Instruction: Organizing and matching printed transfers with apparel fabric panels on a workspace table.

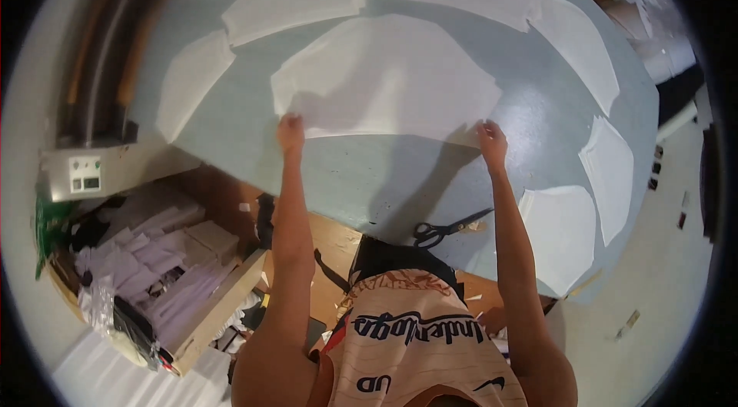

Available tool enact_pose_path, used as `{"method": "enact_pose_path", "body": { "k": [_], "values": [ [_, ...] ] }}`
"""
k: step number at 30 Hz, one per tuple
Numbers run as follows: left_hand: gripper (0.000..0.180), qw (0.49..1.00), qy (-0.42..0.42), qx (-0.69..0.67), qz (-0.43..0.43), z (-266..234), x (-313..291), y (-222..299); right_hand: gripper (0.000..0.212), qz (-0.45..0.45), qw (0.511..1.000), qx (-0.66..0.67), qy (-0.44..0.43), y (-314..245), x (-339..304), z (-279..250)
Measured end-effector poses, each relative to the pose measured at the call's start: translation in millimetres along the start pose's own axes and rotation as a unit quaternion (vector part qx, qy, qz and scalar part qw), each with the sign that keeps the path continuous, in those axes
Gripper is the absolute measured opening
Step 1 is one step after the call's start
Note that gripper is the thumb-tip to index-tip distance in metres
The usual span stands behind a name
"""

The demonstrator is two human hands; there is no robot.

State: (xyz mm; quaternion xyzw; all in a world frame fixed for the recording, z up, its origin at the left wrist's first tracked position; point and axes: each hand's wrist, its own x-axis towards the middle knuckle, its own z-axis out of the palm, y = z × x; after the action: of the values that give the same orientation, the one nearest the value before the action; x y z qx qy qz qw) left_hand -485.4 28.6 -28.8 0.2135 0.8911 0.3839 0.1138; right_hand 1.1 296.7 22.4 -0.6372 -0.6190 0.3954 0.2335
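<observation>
A large white cut fabric piece [384, 76], with a curved far edge, lies in front of me on the grey-blue table [346, 176]. My left hand [290, 134] is closed on its near left corner. At the near right corner my right hand [493, 144] is closed too, fingertips pinching the edge. Both arms reach forward, and their shadows fall across the fabric and the table. Black-handled scissors [442, 232] lie by the near table edge, left of my right forearm.
More white fabric pieces [300, 0] are spread around the far and right sides of the table. A box of white cloth scraps [177, 269] stands below at the left. A long dark machine part [108, 38] borders the table's left side.
</observation>
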Motion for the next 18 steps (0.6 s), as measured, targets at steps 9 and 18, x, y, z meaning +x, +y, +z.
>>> {"method": "enact_pose_path", "body": {
  "k": [9, 18],
  "values": [
    [0.026, 0.997, 0.037, 0.061, 0.022, 9, 1, 17, 0.043, -0.017, 0.999, -0.017, 0.023, 11, 1, 4],
    [0.032, 0.987, -0.072, -0.106, -0.099, -8, 18, 8, 0.043, 0.017, 0.999, -0.024, 0.041, -12, -2, 14]
  ]
}}
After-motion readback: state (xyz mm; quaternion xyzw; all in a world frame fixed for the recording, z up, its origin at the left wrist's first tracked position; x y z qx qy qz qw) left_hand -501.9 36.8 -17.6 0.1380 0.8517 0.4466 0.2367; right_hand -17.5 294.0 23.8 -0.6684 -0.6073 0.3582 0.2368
